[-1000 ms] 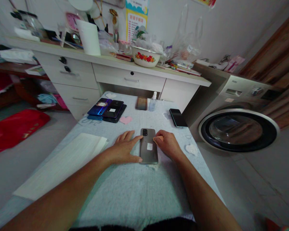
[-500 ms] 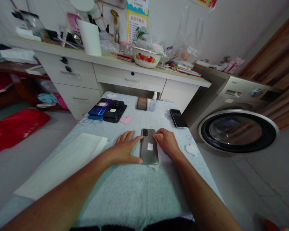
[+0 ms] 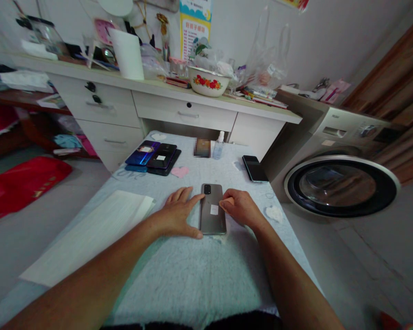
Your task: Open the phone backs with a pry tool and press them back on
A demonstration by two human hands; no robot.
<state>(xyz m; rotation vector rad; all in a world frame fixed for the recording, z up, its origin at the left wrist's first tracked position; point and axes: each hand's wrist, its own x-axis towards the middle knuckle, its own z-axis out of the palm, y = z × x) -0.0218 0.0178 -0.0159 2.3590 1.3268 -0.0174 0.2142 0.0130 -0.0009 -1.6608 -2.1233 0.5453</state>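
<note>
A grey phone [image 3: 212,220] lies back up on the cloth-covered table, its camera block at the far end and a small white label on its back. My left hand [image 3: 179,213] has its fingers spread, with the thumb and index finger at the phone's left edge. My right hand [image 3: 238,206] is closed at the right edge, fingers pressed round a small orange-brown piece that is mostly hidden. Beyond the hands are a pink heart pattern [image 3: 180,172] on the cloth and a clear spray bottle [image 3: 218,146].
Several stacked phones [image 3: 161,158] lie at the far left of the table, and a dark phone [image 3: 254,168] at the right. White sheets [image 3: 96,233] lie on the left. A drawer desk [image 3: 189,114] stands behind, a washing machine [image 3: 340,185] at the right.
My right hand has moved slightly nearer along the phone's right edge. My left hand and the phone look almost unmoved.
</note>
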